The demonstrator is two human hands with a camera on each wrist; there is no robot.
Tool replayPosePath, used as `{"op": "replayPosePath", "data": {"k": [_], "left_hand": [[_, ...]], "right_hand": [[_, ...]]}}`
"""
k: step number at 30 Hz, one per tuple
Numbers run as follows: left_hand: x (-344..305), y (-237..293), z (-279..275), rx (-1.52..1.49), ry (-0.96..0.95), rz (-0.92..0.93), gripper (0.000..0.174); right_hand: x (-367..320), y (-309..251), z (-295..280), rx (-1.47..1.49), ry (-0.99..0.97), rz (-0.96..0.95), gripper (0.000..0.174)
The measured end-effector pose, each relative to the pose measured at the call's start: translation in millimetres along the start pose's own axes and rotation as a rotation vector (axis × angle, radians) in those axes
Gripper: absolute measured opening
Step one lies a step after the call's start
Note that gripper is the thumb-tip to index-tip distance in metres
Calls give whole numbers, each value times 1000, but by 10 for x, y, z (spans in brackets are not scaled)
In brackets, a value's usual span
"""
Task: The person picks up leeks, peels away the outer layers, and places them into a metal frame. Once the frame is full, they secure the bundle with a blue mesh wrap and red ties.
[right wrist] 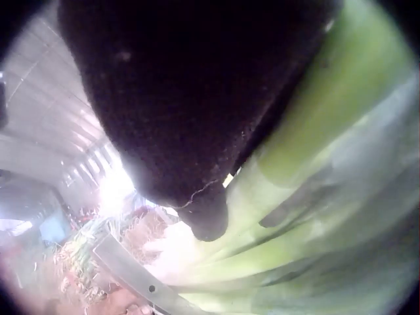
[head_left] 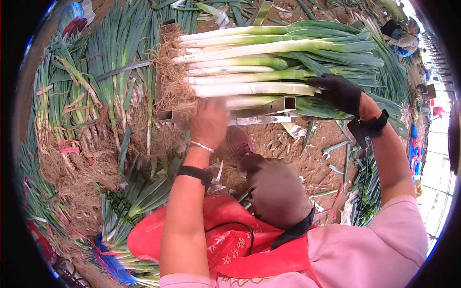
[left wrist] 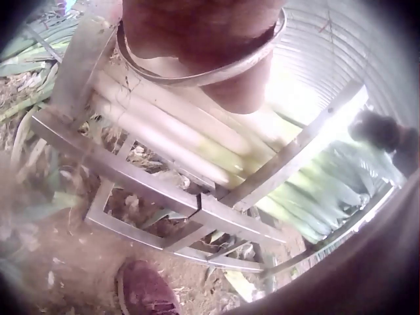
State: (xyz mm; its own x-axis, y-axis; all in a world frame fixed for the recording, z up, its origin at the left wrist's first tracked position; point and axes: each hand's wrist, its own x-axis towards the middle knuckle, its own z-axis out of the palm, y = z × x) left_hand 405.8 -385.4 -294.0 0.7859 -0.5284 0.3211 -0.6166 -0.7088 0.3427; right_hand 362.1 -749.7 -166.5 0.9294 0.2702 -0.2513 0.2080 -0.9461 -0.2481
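Note:
A row of long green onions (head_left: 249,45) lies on a metal frame (head_left: 261,108), with bushy roots (head_left: 175,77) at the left and green leaves at the right. My bare left hand (head_left: 209,117), blurred, is at the root end of the nearest stalks. In the left wrist view its thumb (left wrist: 239,95) hangs over the white stems. My right hand (head_left: 342,93), in a black glove, grips a thick green onion (head_left: 254,89) where white turns to green. The right wrist view shows the glove (right wrist: 197,98) close over the stalks, hiding most of its fingers.
Piles of green onions (head_left: 115,67) with tangled roots cover the ground at left. More bundles (head_left: 367,187) lie at lower right. My shoe (head_left: 240,143) stands beside the frame on soil strewn with leaf scraps. Another person (head_left: 406,41) is at the far upper right.

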Motion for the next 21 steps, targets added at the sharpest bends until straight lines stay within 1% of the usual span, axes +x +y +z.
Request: {"op": "replayPosePath", "data": {"k": [1,2,3,5,6,7,8,9,11,12,14,15,17,19,20,21], "left_hand": [[-13,-32,-21,-22,25,30,31],[-57,-78,-4,-17,24,27,31],[-103,-108,21,-75,38,0,31],[-150,-126,68,-132,46,-28,32],[-152,-92,82,-79,143,1,29],[-139,-69,90,-23,243,30,26],[-120,-56,82,-23,240,28,26],[-106,-35,64,-7,237,28,27],[-82,-34,47,3,240,27,28],[-90,-43,34,3,233,28,27],[-89,-29,24,1,232,33,27],[-93,-31,21,-15,216,18,29],[-121,-30,40,-33,192,-5,30],[-112,-24,78,27,181,-27,25],[-108,-21,92,19,183,-23,25],[-92,-26,107,22,201,-21,25]], "right_hand": [[26,14,17,22,3,-8,45],[72,-35,1,42,8,-17,45],[99,-90,-33,43,8,-21,45],[132,-278,-173,-154,9,-70,42],[138,-431,-264,-147,4,-68,42],[155,-606,-391,-262,-2,-33,40],[146,-755,-514,-377,-9,3,37],[63,-907,-637,-375,-12,5,37],[-77,-1125,-829,-453,63,-106,30],[-69,-1114,-814,-457,60,-101,30],[6,-1023,-736,-487,-12,-83,26],[97,-1020,-698,-487,-11,-78,26],[345,-1039,-585,-439,-134,-30,24],[503,-916,-466,-407,-141,-29,24],[552,-839,-404,-384,-139,-20,24],[535,-665,-276,-350,-106,-48,28]]}}
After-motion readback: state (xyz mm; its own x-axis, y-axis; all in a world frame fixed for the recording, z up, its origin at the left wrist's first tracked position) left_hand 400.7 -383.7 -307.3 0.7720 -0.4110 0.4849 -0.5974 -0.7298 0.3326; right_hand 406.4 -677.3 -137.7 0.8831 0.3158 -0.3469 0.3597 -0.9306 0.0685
